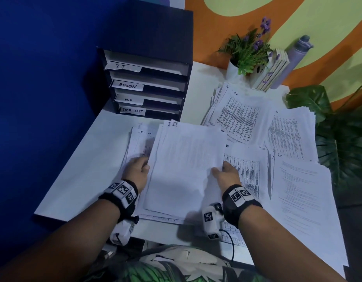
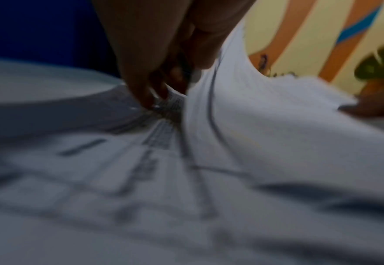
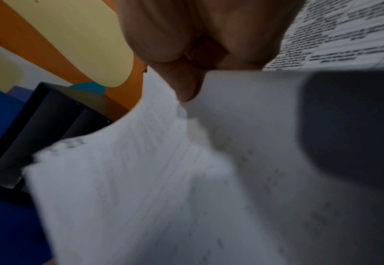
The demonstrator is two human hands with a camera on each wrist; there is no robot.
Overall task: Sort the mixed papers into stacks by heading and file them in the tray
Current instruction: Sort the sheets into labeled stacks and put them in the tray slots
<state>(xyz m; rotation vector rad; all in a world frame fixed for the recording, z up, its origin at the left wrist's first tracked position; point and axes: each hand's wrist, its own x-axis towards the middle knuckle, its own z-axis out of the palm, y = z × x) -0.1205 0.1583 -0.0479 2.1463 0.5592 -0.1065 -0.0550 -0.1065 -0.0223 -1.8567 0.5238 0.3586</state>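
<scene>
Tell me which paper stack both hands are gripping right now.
The middle stack, in front of the tray: left hand grips its left edge, right hand its right. The other stacks lie untouched further right.

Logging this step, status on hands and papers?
Both hands, left hand and right hand, gripping the side edges of the centre stack, lifted off the papers beneath. Filing tray slots unobstructed. Other stacks spread right.
</scene>
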